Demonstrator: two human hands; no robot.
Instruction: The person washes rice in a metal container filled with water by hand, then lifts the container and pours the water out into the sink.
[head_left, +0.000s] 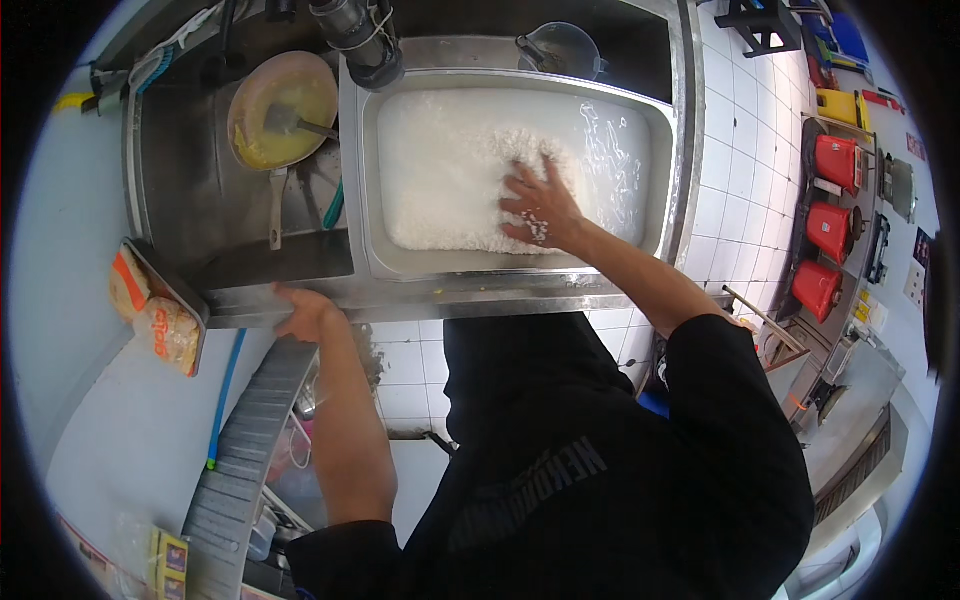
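Observation:
My right hand (541, 206) is spread over wet white rice (450, 217) in a deep rectangular metal pan (510, 264). Cloudy water (615, 165) covers much of the rice, and its surface glints at the right side. Rice grains cling to the back of this hand, and its fingertips touch a heap of grains. At the front of the stainless steel sink (405, 296), my left hand (304, 313) grips the rim, left of the pan.
In the left basin sit a bowl with yellow residue (319, 82), a spatula (281, 120) and a pale handle (277, 210). A dark tap (360, 45) overhangs the pan's back corner. Behind stands a clear jug (566, 49). Bagged bread (169, 330) lies at the left edge.

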